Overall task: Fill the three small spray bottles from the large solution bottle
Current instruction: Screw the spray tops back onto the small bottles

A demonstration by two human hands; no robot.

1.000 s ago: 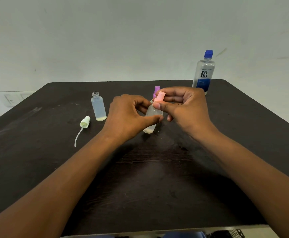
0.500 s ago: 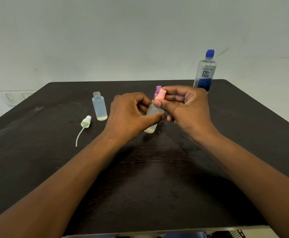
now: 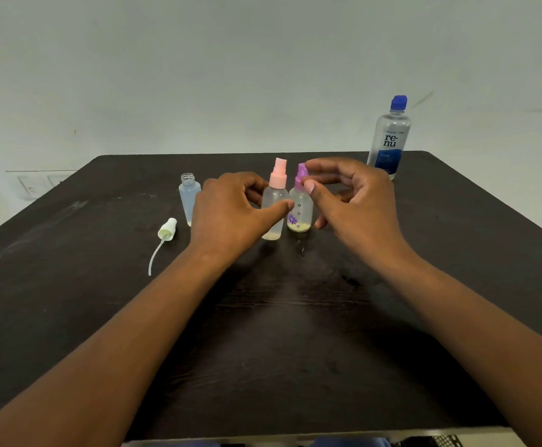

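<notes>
Your left hand (image 3: 231, 211) wraps the pink-capped bottle (image 3: 274, 208), upright on the table (image 3: 69, 301). Your right hand (image 3: 353, 201) hangs open and empty beside the purple-capped bottle (image 3: 300, 211). The uncapped bottle (image 3: 188, 198) stands left, its white sprayer (image 3: 166, 230) lying nearby. The large bottle (image 3: 390, 137) stands at the far right edge.

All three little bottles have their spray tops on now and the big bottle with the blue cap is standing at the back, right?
Not all three. In the head view the pink-topped bottle and purple-topped bottle are capped, but the blue bottle is open, and its white spray top lies on the table beside it. The big bottle does stand at the back.
</notes>
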